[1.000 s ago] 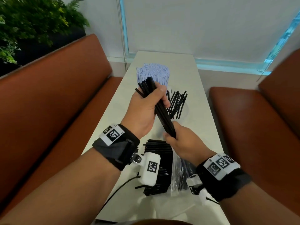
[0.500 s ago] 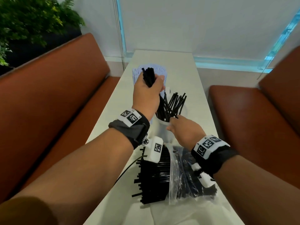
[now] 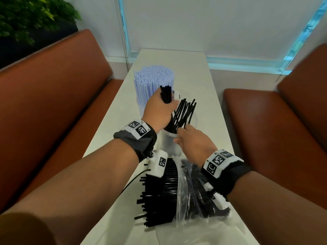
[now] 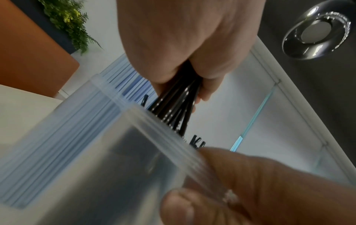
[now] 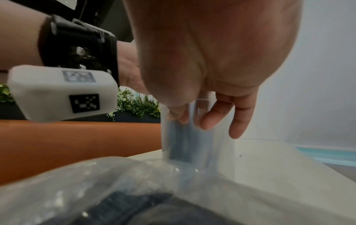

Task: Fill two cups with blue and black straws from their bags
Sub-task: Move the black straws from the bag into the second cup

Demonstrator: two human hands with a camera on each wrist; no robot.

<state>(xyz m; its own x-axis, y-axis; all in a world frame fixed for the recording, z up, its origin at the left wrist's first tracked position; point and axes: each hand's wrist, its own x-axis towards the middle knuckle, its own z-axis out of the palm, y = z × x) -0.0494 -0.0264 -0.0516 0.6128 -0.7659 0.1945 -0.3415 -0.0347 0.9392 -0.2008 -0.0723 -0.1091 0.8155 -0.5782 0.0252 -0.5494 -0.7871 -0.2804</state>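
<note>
My left hand (image 3: 163,109) grips a bundle of black straws (image 3: 166,94) upright, its lower ends inside a clear plastic cup (image 3: 169,141) that holds several other black straws (image 3: 185,112) leaning right. My right hand (image 3: 181,137) pinches this cup's near rim. The left wrist view shows the gripped black straws (image 4: 177,105) entering the clear cup (image 4: 115,152), with my right thumb (image 4: 192,205) on its wall. Behind it stands a cup packed with blue straws (image 3: 153,82). In the right wrist view my fingers (image 5: 210,117) curl over the clear cup (image 5: 192,144).
A heap of black straws (image 3: 159,191) spills from a clear plastic bag (image 3: 194,195) at the near end of the narrow white table (image 3: 198,82). Brown benches (image 3: 53,103) flank both sides. A plant (image 3: 26,16) stands at the back left.
My left hand carried the black bundle forward and lowered its ends into the clear cup. My right hand let go of the bundle's lower end and took hold of the cup's rim.
</note>
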